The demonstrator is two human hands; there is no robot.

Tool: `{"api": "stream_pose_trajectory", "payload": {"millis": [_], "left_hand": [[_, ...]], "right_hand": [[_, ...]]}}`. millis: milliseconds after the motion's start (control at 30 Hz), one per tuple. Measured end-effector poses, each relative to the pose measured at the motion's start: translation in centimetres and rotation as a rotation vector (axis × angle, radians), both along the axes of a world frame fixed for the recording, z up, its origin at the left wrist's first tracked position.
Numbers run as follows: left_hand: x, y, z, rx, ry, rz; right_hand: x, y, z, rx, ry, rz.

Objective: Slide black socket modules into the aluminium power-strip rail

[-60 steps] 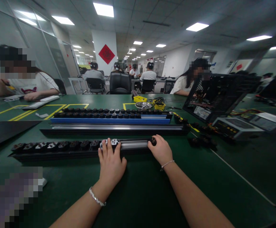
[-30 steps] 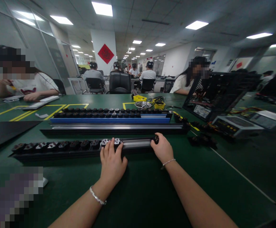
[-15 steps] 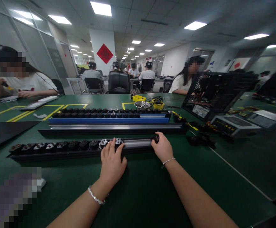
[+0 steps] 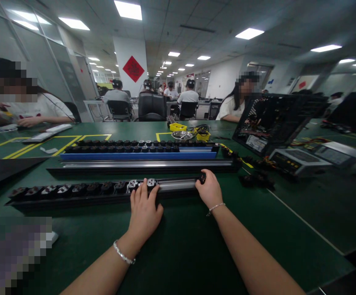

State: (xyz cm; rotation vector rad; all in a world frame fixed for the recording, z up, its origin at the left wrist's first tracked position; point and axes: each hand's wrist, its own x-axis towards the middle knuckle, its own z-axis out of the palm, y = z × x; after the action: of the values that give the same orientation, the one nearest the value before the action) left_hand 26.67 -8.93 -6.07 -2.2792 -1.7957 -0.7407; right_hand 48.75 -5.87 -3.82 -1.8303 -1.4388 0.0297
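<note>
Both hands have shifted slightly rightward along the near rail point(image 4: 176, 186) since the earliest frame, with the small black piece point(image 4: 203, 178) moving together with the right hand point(image 4: 210, 189). Right hand: thumb and fingers pinch the black piece at the right end of the near rail; whether the piece is seated in the channel cannot be determined. Left hand point(image 4: 145, 209): unclenched, fingers extended and spread, fingertips resting at the white-topped module point(image 4: 151, 182). To its left, a row of socket modules point(image 4: 78, 188) fills the channel; between the two hands, the channel's metal surface is exposed. The near rail lies lengthwise across the green table point(image 4: 178, 250), in front of the wearer. Behind it, parallel and apart, lies a second rail point(image 4: 141, 164) — its metal channel exposed — followed by a blue rail point(image 4: 135, 156) holding further modules. Loose black parts point(image 4: 256, 180) lie beyond the right hand, near a power supply point(image 4: 300, 162) and an open computer case point(image 4: 276, 119).
</note>
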Motion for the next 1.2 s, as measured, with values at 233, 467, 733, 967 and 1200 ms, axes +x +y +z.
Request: {"api": "stream_pose_trajectory", "payload": {"millis": [233, 467, 733, 967, 1200], "left_hand": [[0.0, 0.0, 0.1, -0.016, -0.002, -0.005], [0.0, 0.1, 0.0, -0.016, 0.005, 0.000], [-0.1, 0.1, -0.1, -0.025, 0.004, -0.004], [0.0, 0.1, -0.1, -0.020, 0.006, 0.003], [-0.1, 0.1, 0.0, -0.026, 0.003, -0.001]], "right_hand": [[0.2, -0.2, -0.3, -0.042, 0.105, -0.060], [0.8, -0.5, -0.4, -0.057, 0.254, -0.082], [0.8, -0.5, 0.0, -0.112, 0.221, -0.092], [1.0, -0.3, -0.1, -0.067, 0.145, -0.094], [1.2, -0.4, 0.1, -0.108, 0.181, -0.096]]}}
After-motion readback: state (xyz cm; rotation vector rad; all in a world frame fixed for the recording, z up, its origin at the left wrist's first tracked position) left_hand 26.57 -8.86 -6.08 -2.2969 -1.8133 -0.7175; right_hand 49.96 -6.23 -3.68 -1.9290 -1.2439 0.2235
